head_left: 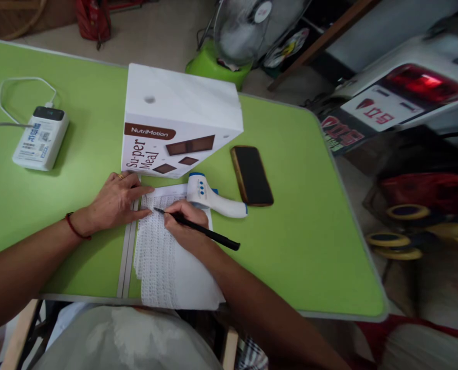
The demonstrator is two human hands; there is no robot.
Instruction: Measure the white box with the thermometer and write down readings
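Observation:
My right hand [186, 221] is closed around a black pen [213, 235], its tip at the written columns of a paper sheet [157, 267]. Rows of small handwriting fill the sheet's left part, while its right part is blank white. My left hand [123, 203] lies with fingers apart, its fingertips on the sheet's upper left edge. Just above the right hand, a white and blue infrared thermometer [213, 198] rests across the top of the paper. A white box [182, 118] marked NutriMotion stands behind both hands.
On the green table [306, 246], a smartphone [252, 176] lies right of the thermometer. A white power bank [41, 137] with a cable [24, 79] sits at the left. Beyond the far edge stands a fan [242, 31]; a white vehicle with a red tail light [425, 82] is at right.

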